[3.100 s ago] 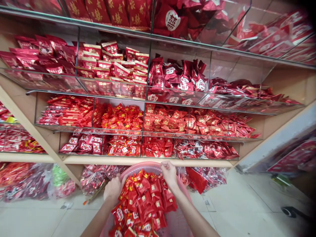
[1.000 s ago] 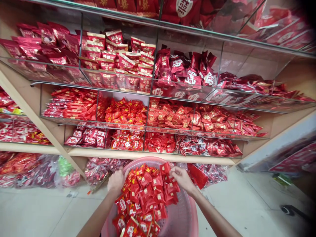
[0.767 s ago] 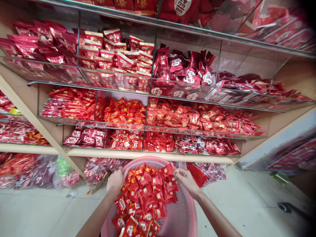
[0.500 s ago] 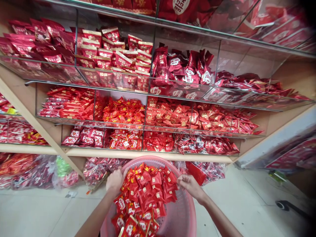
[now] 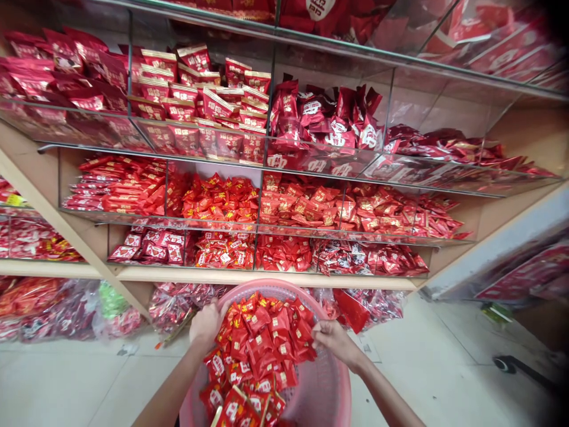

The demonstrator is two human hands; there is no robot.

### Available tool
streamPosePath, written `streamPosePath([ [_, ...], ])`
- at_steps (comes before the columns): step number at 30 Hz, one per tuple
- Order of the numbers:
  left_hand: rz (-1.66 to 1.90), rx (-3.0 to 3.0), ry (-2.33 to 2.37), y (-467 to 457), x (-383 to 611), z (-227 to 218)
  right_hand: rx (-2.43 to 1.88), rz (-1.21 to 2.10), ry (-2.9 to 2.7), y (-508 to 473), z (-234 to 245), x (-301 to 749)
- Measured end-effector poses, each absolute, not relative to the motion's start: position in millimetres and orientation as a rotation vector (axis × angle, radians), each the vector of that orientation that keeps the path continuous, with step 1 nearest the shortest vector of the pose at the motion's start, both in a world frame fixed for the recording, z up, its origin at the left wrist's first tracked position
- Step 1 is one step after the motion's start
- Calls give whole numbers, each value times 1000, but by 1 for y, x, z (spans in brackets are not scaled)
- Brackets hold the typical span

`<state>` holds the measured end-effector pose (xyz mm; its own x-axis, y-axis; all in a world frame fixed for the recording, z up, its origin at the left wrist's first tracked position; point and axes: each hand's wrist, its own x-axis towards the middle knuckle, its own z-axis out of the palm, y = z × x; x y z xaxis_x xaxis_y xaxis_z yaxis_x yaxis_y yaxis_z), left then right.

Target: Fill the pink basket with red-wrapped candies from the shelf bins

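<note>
A pink plastic basket (image 5: 329, 391) sits low in front of me, heaped with several small red candy packets (image 5: 260, 350). My left hand (image 5: 205, 325) grips the basket's left rim beside the heap, fingers curled over it. My right hand (image 5: 334, 343) is closed on the basket's right rim, its fingers touching the edge of the packets. Both forearms reach in from the bottom of the view.
Glass-fronted shelves (image 5: 267, 166) filled with red wrapped sweets rise ahead in several compartments on a wooden frame (image 5: 249, 276). Clear bags of sweets (image 5: 57, 311) lie on the tiled floor under the lowest shelf. A dark object (image 5: 511, 365) lies on the floor at the right.
My right hand slid from the far top of the rim down along the basket's right side. The basket and heap dropped slightly lower in view. The left hand kept its grip.
</note>
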<state>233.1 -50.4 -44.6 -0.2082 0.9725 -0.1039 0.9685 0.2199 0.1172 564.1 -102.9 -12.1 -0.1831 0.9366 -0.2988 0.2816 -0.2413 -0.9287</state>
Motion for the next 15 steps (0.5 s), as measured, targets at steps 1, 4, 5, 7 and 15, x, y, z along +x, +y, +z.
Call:
streamPosePath([
  [1,36,1870,2330,-50,233,-46,-1510,1471,-1414,-103,-14,563],
  [4,45,1871,2336,-49,232,-48,-1534,1512,-1336,-103,-24,559],
  [5,50,1869,2336,-49,232,-48,-1540,1518,-1308,-103,-28,557],
  [7,58,1868,2331,-49,231,-48,-1550,1520,-1259,-103,-35,553],
  [15,42,1855,2335,-50,233,-44,-1709,1342,-1262,-102,-49,545],
])
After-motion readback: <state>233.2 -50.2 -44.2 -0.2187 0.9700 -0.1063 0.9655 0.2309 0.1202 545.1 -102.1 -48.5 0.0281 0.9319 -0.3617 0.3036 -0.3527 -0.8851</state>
